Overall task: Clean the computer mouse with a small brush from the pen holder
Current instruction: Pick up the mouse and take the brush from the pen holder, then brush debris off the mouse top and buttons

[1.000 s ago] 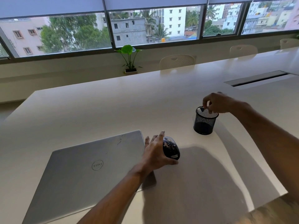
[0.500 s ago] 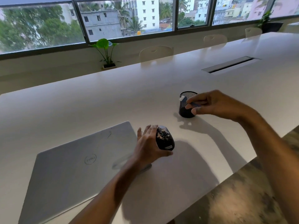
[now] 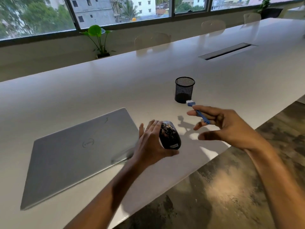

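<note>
Head view, frame centre: left hand (image 3: 149,144) gripped the mouse (image 3: 170,137) above the surface (image 3: 132,83); right hand (image 3: 227,128) held the brush (image 3: 198,112), bristles upward; light strokes along the seams would suit.

Mouse (image 3: 170,135) in left hand (image 3: 151,144)

Long white table (image 3: 115,83) w/ daylit windows (image 3: 125,10)

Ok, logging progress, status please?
Left hand grips mouse, lifted. Right hand holds brush, out of pen holder. Nothing between them.
</note>
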